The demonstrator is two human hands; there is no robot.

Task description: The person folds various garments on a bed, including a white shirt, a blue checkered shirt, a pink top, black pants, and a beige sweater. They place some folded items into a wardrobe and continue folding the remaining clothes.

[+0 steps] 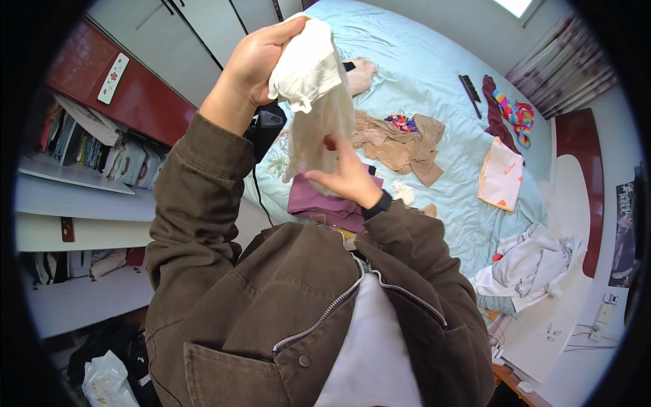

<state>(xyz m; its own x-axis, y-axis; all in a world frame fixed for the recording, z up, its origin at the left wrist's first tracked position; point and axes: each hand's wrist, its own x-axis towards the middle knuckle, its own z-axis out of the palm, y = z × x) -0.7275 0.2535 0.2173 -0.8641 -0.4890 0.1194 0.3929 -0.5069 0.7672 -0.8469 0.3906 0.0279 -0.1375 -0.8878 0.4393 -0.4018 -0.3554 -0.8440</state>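
Raised at the top centre, my left hand (254,58) grips a white, thin garment (310,63) bunched at its upper end. Its lower part is partly see-through and hangs down over the bed. My right hand (351,175) is beside the hanging part, thumb and fingers apart. Whether its fingertips touch the cloth, I cannot tell. Below both hands, a folded purple garment (325,206) rests on the near edge of the bed. A crumpled heap of brown and beige clothes (402,147) lies to the right of the hanging cloth.
The bed (407,56) has a light blue sheet. On it are a pale pink garment (363,76), a black comb-like object (470,95), a striped rainbow cloth (519,117), a folded pink cloth (501,175) and grey-white clothes (534,262). Open wardrobe shelves (81,198) stand at left.
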